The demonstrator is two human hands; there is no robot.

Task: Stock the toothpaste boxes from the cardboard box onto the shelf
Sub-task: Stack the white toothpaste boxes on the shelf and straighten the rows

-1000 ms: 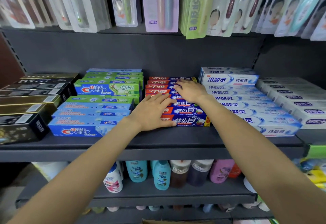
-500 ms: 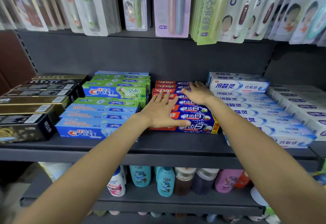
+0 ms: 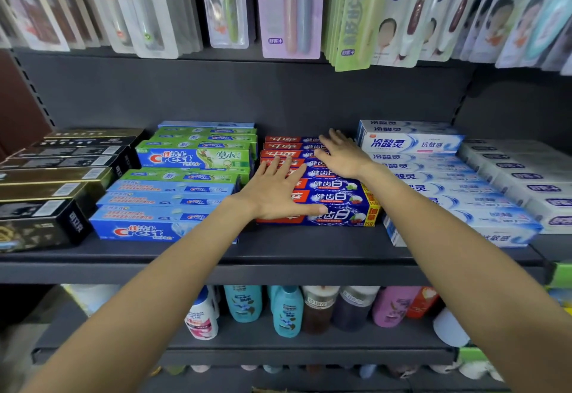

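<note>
both hands lie flat, fingers straight, on the red-and-blue toothpaste boxes (image 3: 334, 197) mid-shelf (image 3: 278, 269): left hand (image 3: 275, 191) near their front, right hand (image 3: 343, 157) further back. crest boxes (image 3: 173, 194) crowd their left, white boxes (image 3: 448, 182) their right, toothbrush packs (image 3: 291, 6) hang above.

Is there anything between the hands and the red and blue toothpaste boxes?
No. The left hand and right hand both lie flat right on the red and blue toothpaste boxes, already on the shelf.
</note>
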